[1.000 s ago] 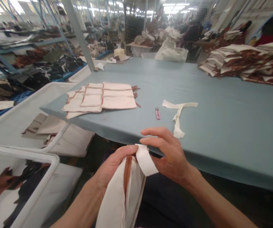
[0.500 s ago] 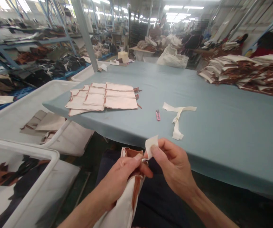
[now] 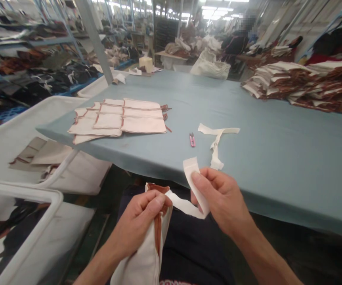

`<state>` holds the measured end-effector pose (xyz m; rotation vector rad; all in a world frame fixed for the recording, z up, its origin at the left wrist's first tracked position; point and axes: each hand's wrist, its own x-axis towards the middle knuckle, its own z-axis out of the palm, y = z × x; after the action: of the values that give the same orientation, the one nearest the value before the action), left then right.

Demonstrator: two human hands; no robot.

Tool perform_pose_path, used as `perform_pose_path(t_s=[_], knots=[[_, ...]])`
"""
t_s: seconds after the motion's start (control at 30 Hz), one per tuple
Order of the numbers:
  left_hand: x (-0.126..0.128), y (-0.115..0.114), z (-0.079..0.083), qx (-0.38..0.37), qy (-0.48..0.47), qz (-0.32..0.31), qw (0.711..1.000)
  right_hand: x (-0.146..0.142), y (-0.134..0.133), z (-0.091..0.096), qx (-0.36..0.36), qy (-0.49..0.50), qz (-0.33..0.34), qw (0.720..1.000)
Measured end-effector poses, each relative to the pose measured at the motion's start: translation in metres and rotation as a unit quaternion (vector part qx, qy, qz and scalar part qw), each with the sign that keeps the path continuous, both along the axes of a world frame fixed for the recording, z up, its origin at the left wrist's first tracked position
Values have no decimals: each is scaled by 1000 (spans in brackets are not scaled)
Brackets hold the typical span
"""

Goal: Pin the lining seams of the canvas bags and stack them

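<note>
My left hand (image 3: 145, 215) is closed on the upper edge of a cream fabric pouch (image 3: 142, 261) with brown lining and trim, held over my lap. Between the fingers of my right hand (image 3: 218, 194) is a white tape strip (image 3: 188, 208), pinched near its free end. The strip curves down from that hand and runs left to the pouch's edge by my left fingertips, which hide where it ends. Beyond my right hand, loose pale strips (image 3: 215, 144) lie on the table, beside pink thread snips (image 3: 192, 139).
On the blue-green table (image 3: 266, 158) lie overlapping cream pieces with brown edging (image 3: 141, 122) at left. A tall stack of cream and brown pieces (image 3: 304, 85) stands at the right. White bins (image 3: 54, 202) holding fabric flank the left side. A person (image 3: 236, 41) is in the background.
My right hand has drawn the tape away to the right, so a long curved length now shows between my hands. My left hand still grips the pouch. The view has shifted slightly.
</note>
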<state>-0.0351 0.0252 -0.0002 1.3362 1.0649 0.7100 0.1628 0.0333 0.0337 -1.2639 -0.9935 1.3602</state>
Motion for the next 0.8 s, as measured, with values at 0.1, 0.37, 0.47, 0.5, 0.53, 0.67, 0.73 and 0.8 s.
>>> perform_pose_path(t_s=[0.1, 0.37, 0.47, 0.5, 0.53, 0.67, 0.73, 0.8], knots=[[3, 3, 0, 23, 39, -8, 999, 9, 7, 5, -1, 50, -13, 999], [31, 13, -2, -35, 0, -95, 995, 9, 31, 19, 72, 42, -79, 993], [42, 13, -3, -53, -73, -139, 986, 5, 40, 11, 78, 17, -84, 993], [45, 12, -4, -51, -89, -139, 985, 4, 44, 7, 79, 4, -88, 993], [48, 12, -6, -46, -93, -127, 987, 3, 49, 3, 80, -8, -93, 992], [54, 13, -18, -52, -59, -38, 996, -5, 68, -13, 74, -24, -105, 991], [54, 14, -24, -71, -69, -23, 995, -11, 76, -19, 61, 0, -104, 993], [51, 16, -27, -85, -78, -13, 993, -16, 79, -22, 55, 25, -95, 994]])
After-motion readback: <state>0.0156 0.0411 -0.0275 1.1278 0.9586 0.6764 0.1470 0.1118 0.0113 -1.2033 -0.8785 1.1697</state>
